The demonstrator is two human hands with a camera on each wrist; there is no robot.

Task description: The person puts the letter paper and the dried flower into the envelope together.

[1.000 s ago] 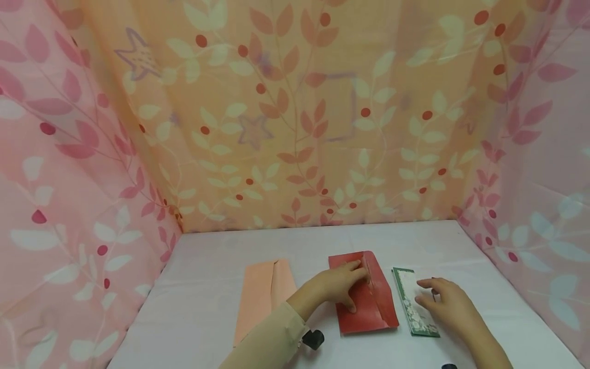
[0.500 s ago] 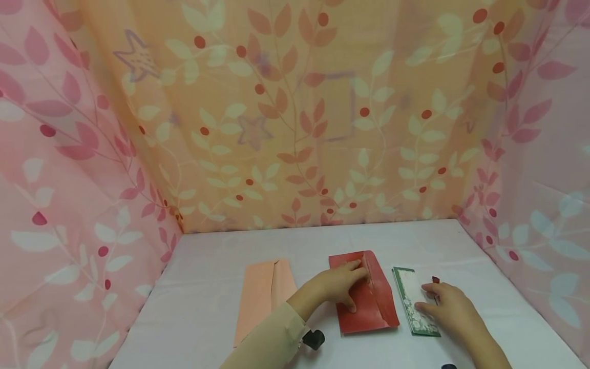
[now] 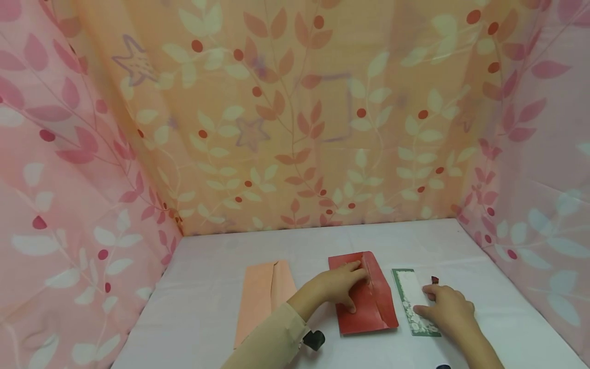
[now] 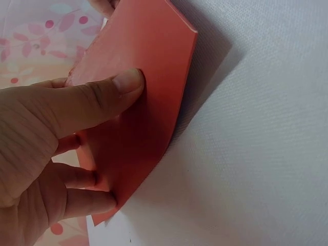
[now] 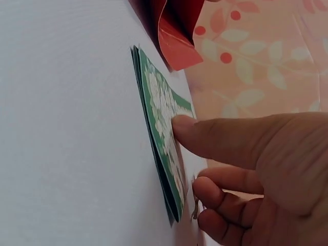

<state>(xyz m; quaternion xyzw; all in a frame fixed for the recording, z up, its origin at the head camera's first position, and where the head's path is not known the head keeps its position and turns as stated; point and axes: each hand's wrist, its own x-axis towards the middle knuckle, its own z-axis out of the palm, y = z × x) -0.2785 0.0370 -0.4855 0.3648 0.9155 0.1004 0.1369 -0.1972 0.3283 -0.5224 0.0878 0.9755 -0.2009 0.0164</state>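
Observation:
A red envelope [image 3: 361, 320] lies on the white table with its flap to the right. My left hand [image 3: 334, 287] rests on it, fingers spread near the flap fold. In the left wrist view the thumb [image 4: 110, 100] presses its face and its near edge stands off the table. To its right lies a folded green-edged floral card [image 3: 407, 292]. My right hand [image 3: 451, 310] is at the card's right side; the thumb [image 5: 187, 130] touches the printed face. The other fingers are loosely bent beside a thin stem-like piece [image 5: 196, 205]; a dark red tip [image 3: 435, 280] shows beyond them.
A peach envelope [image 3: 258, 287] lies to the left, partly behind my left sleeve [image 3: 269, 341]. Dark objects, perhaps the wrist cameras, show near the left sleeve and at the bottom edge. Floral curtains [image 3: 299, 128] stand behind and on both sides of the white table [image 3: 207, 287].
My right hand's forefinger has drawn back from over the card toward its right side, and the dark red tip shows more clearly. My left hand and both envelopes stay put.

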